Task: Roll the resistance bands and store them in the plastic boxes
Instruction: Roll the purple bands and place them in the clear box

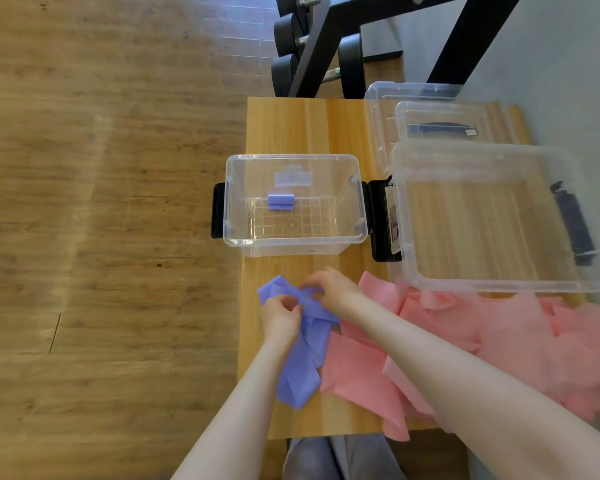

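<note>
A loose blue resistance band (303, 358) lies crumpled at the near left of the wooden table (302, 126). My left hand (279, 315) pinches its upper part, and my right hand (329, 284) grips the same band just to the right. A small clear plastic box (293, 242) stands beyond my hands with one rolled blue band (281, 201) inside. A larger clear plastic box (492, 285) stands to the right with nothing seen inside. Several pink resistance bands (465, 341) lie heaped in front of it, partly under my right forearm.
Two clear lids (440, 112) lie stacked at the table's far right. A black dumbbell rack (326, 43) stands on the wooden floor behind the table. A grey wall runs along the right side. My legs show below the near table edge.
</note>
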